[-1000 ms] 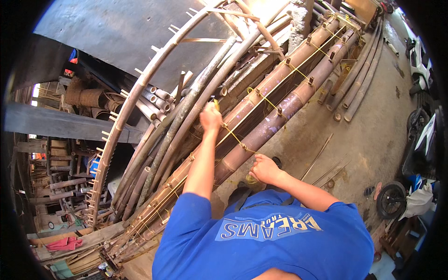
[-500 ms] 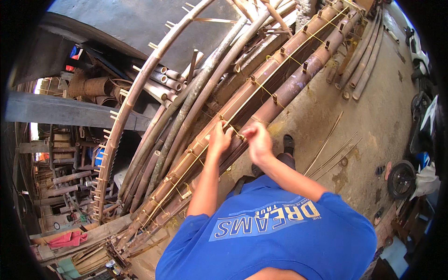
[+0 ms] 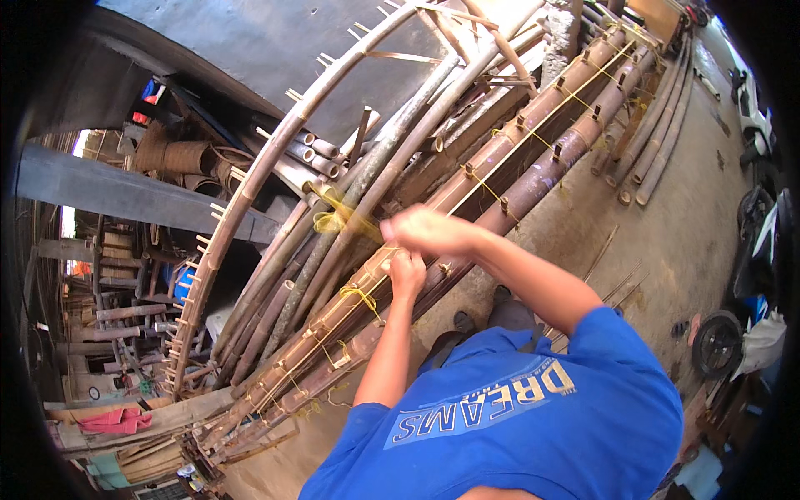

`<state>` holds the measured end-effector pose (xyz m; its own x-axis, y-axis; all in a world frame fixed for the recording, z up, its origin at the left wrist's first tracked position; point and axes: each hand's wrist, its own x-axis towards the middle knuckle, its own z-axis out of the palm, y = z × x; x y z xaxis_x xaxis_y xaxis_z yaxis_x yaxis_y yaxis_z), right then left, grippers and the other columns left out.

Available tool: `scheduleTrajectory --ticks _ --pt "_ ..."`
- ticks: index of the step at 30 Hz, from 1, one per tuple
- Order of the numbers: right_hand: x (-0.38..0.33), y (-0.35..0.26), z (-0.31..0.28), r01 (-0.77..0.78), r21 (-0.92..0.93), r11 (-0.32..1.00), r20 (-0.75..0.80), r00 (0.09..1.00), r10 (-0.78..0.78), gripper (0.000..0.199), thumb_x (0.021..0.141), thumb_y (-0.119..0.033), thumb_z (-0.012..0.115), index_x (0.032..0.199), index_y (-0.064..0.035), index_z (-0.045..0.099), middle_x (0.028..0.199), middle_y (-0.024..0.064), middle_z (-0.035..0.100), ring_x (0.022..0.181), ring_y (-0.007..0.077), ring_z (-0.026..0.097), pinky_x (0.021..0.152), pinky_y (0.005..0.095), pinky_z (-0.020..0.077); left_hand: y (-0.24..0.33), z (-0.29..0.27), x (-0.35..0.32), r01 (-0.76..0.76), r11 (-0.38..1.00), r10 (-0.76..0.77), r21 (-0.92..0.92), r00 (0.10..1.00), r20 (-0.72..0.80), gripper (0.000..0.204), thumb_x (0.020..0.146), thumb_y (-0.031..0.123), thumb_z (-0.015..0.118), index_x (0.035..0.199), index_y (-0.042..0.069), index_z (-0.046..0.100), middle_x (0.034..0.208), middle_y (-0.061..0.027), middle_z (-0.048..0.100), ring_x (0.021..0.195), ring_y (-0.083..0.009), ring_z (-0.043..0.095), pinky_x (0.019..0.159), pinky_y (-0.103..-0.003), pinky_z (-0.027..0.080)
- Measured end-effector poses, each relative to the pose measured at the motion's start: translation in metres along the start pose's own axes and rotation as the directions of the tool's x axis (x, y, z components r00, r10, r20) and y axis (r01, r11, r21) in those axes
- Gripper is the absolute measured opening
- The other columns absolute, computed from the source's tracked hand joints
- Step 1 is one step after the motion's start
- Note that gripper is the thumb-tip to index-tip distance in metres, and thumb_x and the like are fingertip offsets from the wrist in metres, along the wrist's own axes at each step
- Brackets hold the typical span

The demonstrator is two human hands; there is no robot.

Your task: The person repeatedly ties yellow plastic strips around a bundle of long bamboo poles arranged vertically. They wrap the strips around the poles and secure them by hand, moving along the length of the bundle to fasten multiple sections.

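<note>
Two long brown bamboo poles (image 3: 546,137) lie side by side, lashed at intervals with yellow cord (image 3: 360,296). My left hand (image 3: 407,272) is closed on the cord at the nearer pole, knuckles up. Just above it my right hand (image 3: 427,230), blurred by motion, is closed on the same yellow cord, which runs up-left to a loose tangle (image 3: 332,220) against the other stacked poles. Short pegs stick out of the poles at each lashing.
A curved bamboo arch with pegs (image 3: 250,187) leans over a heap of grey and brown poles (image 3: 392,158). More poles (image 3: 658,125) lie on the concrete floor (image 3: 667,233) to the right, with thin sticks (image 3: 607,254). A motorbike (image 3: 746,300) stands at the right edge. My shoes (image 3: 487,312) are beside the poles.
Both hands have shifted down and left along the poles to another lashing. The right hand now pulls across above the left, and the yellow cord stretches up-left.
</note>
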<state>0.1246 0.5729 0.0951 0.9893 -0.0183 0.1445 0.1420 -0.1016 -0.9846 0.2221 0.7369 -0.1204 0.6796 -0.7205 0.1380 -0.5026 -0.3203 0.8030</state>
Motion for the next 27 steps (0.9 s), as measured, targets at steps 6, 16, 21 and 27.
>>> scheduleTrajectory --ticks 6,16,21,27 --pt "-0.151 0.129 0.075 0.038 -0.53 0.847 0.022 0.999 -0.031 0.041 0.094 -0.032 0.054 0.068 -0.002 0.063 0.068 0.0217 0.062 0.07 0.0395 0.062 0.08 0.048 0.0477 0.111 -0.012 0.019 0.114 0.986 -0.117 0.121 0.993 0.017 0.028 0.1 0.025 0.047 0.101 0.004 0.066 0.081 -0.013 0.068 0.084 -0.0228 0.065 0.089 -0.043 0.041" --pt "-0.14 0.109 0.103 -0.125 -0.764 0.633 -0.075 0.992 0.104 0.02 0.086 -0.025 0.062 0.09 -0.006 0.065 0.089 0.0179 0.068 0.082 0.0331 0.064 0.091 0.0419 0.0452 0.026 -0.012 0.134 0.18 0.918 -0.154 0.352 0.983 -0.102 0.028 0.095 0.028 0.048 0.1 0.009 0.068 0.097 -0.0215 0.068 0.095 -0.0417 0.064 0.083 -0.05 0.049" --pt "-0.133 0.112 0.181 -0.277 -0.256 0.926 -0.02 0.959 0.281 0.031 0.089 -0.028 0.064 0.115 -0.0111 0.059 0.113 0.0105 0.063 0.099 0.0247 0.061 0.092 0.0406 0.0459 0.058 -0.073 0.106 0.059 0.951 -0.111 0.305 0.981 0.156 0.054 0.097 0.042 0.05 0.126 -0.003 0.057 0.11 -0.0255 0.065 0.109 -0.0403 0.06 0.094 -0.046 0.046" --pt "-0.09 0.123 0.247 0.262 0.964 0.041 -0.226 0.731 0.644 0.028 0.097 -0.032 0.053 0.107 -0.0081 0.062 0.091 0.0032 0.065 0.084 0.015 0.06 0.084 0.0294 0.0462 0.003 -0.186 -0.016 0.047 0.915 -0.232 0.402 0.874 0.427 0.039 0.093 0.033 0.054 0.113 0.001 0.062 0.109 -0.0242 0.066 0.107 -0.0405 0.061 0.092 -0.043 0.047"
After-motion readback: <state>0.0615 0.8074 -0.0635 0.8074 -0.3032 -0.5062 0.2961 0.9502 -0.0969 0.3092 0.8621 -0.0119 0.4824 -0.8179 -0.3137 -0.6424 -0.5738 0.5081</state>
